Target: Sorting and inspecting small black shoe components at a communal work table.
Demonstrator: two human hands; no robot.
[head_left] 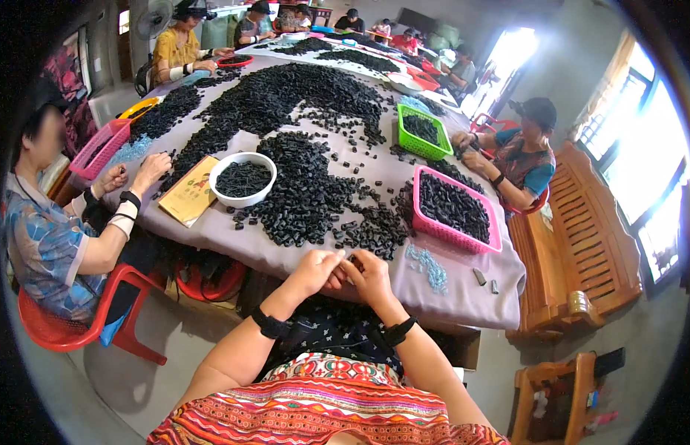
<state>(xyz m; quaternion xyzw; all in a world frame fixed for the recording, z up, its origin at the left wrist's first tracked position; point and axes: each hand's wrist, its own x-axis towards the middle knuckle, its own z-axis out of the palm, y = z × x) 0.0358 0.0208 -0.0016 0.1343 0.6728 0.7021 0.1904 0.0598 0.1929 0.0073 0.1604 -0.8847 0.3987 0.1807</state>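
Note:
My left hand (317,271) and my right hand (369,274) meet at the front edge of the table, fingertips pinched together. Whatever they hold is too small and covered by the fingers to make out. Just beyond them lies a large heap of short black cylindrical pieces (297,189), loose on the cloth. To the right of my right hand is a scatter of small translucent pale-blue pieces (428,267). Past it stands a pink basket (497,237) filled with black pieces. A white bowl (242,200) of thin black pieces sits beyond my left hand.
A yellow booklet (188,194) lies beside the bowl. Further off are a green basket (434,152) and another pink basket (81,163). Co-workers sit along both table sides, one on a red chair (111,304) at left. A wooden bench (582,237) stands at right.

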